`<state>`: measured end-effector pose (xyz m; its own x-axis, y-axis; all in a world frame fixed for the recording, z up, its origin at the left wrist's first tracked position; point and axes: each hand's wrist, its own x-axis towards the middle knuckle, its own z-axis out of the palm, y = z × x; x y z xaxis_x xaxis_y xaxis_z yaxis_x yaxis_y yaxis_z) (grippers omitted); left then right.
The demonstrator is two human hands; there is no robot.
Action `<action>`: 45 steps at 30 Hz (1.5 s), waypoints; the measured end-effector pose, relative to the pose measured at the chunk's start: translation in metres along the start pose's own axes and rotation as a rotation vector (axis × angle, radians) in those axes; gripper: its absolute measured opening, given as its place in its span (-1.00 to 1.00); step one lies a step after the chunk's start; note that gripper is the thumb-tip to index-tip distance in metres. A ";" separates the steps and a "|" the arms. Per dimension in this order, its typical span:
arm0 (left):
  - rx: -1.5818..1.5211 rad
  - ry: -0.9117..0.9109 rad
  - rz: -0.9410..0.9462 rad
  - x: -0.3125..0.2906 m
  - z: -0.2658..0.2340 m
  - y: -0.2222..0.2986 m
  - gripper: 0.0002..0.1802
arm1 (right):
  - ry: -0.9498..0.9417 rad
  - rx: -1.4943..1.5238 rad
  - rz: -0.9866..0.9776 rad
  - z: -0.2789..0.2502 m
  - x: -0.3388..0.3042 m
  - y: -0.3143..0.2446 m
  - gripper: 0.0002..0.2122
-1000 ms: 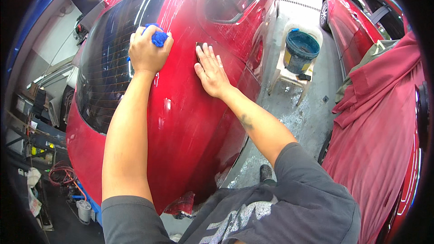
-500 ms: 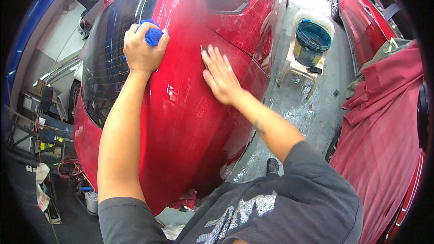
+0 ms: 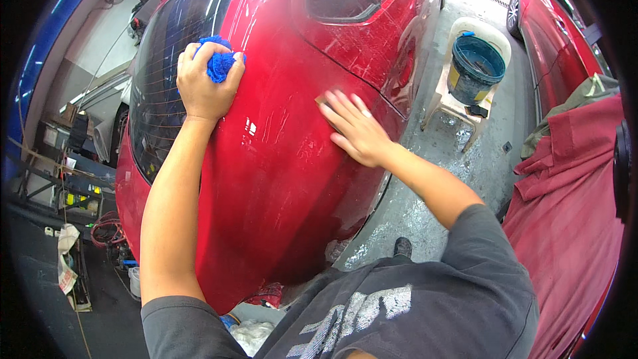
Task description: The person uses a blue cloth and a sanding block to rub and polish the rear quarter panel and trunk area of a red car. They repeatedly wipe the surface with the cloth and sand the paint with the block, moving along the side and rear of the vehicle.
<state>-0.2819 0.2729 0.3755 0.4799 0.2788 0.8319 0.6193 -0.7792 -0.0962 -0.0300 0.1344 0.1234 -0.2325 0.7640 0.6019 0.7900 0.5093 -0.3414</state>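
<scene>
Left hand (image 3: 205,93) gripping a blue cloth (image 3: 220,65) at the rear window's edge (image 3: 226,8), right hand (image 3: 359,129) open, flat over a small tan piece (image 3: 321,100) on the red car (image 3: 266,186), near a panel seam (image 3: 362,82), grey floor (image 3: 425,216) between car and chair (image 3: 440,101).

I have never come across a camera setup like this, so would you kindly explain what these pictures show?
There is no machine here, only a person's two bare hands. The view looks down from the left one of two fisheye cameras worn on the person's head; that wide lens bends straight edges. The left hand grips a crumpled blue cloth beside the rear window of a red car. The right hand is spread over the paintwork, with a small flat piece, mostly hidden, at its fingertips. To the right, a white chair holds a dark bucket, and a maroon cover hangs in folds.
</scene>
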 end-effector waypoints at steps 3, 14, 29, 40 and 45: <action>-0.016 0.019 0.054 0.007 0.005 0.008 -0.77 | -0.181 -0.089 -0.004 0.003 -0.062 0.047 -0.28; -0.002 0.010 0.030 0.004 0.004 0.004 -0.76 | -0.202 -0.128 -0.182 -0.027 -0.016 0.076 -0.25; 0.000 0.025 0.000 0.003 0.002 0.009 -0.78 | 0.116 0.091 0.067 0.019 0.020 -0.091 -0.28; -0.012 0.059 0.029 0.002 0.012 -0.005 -0.77 | 0.450 -0.026 0.119 0.001 0.152 -0.075 -0.42; -0.016 0.046 -0.002 -0.001 0.009 -0.005 -0.80 | 0.014 0.098 0.182 0.043 -0.036 -0.204 -0.26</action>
<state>-0.2794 0.2812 0.3706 0.4492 0.2545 0.8564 0.6100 -0.7877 -0.0859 -0.2071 0.0200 0.1401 -0.0826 0.8414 0.5340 0.7589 0.4004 -0.5136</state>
